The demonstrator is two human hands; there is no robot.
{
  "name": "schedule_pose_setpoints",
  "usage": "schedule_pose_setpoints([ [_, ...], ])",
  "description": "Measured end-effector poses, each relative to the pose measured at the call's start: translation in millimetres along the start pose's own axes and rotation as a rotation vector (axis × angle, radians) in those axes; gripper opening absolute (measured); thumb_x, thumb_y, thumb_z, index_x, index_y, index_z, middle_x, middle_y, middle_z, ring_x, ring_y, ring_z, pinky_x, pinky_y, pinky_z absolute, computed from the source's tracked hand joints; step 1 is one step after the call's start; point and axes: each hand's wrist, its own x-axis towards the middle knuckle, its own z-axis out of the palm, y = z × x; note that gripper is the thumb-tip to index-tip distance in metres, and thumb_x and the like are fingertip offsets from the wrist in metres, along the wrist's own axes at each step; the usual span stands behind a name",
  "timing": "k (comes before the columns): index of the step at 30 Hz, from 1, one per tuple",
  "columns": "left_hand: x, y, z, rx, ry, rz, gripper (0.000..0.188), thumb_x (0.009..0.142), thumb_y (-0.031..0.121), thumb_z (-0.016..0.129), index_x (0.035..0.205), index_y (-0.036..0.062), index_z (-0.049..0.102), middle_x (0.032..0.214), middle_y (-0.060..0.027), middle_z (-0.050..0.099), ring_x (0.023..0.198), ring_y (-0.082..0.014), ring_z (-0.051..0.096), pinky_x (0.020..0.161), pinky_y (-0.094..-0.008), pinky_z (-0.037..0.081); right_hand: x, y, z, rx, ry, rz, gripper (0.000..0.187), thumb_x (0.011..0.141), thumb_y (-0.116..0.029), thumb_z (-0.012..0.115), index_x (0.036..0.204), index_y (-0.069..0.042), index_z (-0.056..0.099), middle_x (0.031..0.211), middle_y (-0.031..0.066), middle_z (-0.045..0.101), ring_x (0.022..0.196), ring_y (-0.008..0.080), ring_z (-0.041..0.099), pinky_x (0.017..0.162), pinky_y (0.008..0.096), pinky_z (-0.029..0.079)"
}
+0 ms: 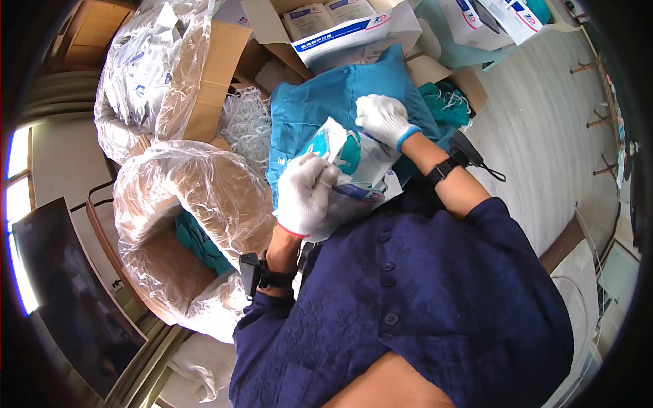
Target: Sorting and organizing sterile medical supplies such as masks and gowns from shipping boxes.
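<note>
My left hand [306, 197], in a white knit glove with a red cuff, is closed on a white plastic packet [374, 163] with blue print. Something teal [345, 151] shows through the packet's upper part, beside a crumpled white edge. My right hand [385, 120], in a white glove with a blue cuff, is curled just above the packet's far right edge. Its fingertips are turned away, so what they pinch, if anything, is hidden. Beneath both hands and the packet lies a large teal cloth [320, 102], like a cushion or bag.
Left stand a carton lined with clear plastic [194, 177], teal items [201, 241] inside, and a bag of white packets [143, 75]. White straps [246, 126] lie heaped beside the cloth. Beyond are an open white box [360, 34], teal masks [445, 102] in a carton, and smaller boxes [469, 24].
</note>
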Motion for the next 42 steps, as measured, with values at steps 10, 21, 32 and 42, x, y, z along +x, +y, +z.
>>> schedule_pose_setpoints([
  [10,27,-19,11,0.066,-0.038,-0.135,0.026,0.088,0.015,0.067,0.07,-0.0017,0.058,0.071,-0.0148,0.057,0.061,-0.0285,0.058,0.059,-0.038,0.044,-20,-24,-30,0.491,0.173,-0.79,0.024,0.074,-0.016,0.077,0.098,-0.013,0.073,0.105,0.0055,0.072,0.102,0.0262,0.065,0.092,0.0372,0.05],
  [21,35,-44,21,0.49,0.006,0.092,0.008,0.086,0.007,0.061,0.079,0.0045,0.058,0.082,-0.014,0.06,0.08,-0.0356,0.06,0.068,-0.0439,0.047,-29,-45,-37,0.653,0.253,-0.525,0.009,0.084,-0.013,0.065,0.082,-0.009,0.073,0.08,0.01,0.07,0.076,0.0304,0.068,0.068,0.0371,0.054],
  [32,16,-2,31,0.382,-0.005,0.365,0.005,0.084,0.005,0.063,0.082,0.0083,0.066,0.076,-0.0102,0.061,0.072,-0.0301,0.061,0.063,-0.039,0.049,-6,-20,2,0.405,0.22,0.137,0.03,0.084,-0.038,0.066,0.087,-0.009,0.074,0.086,0.0173,0.07,0.082,0.0381,0.067,0.073,0.046,0.054],
  [42,-1,-15,4,-0.584,-0.122,-0.58,0.032,0.102,0.026,0.055,0.085,0.0006,0.064,0.066,0.0036,0.055,0.059,-0.0035,0.051,0.052,-0.0207,0.041,11,-3,-4,0.332,0.201,0.149,0.03,0.084,-0.038,0.067,0.086,-0.008,0.074,0.089,0.0163,0.07,0.086,0.0378,0.066,0.075,0.0461,0.051],
])
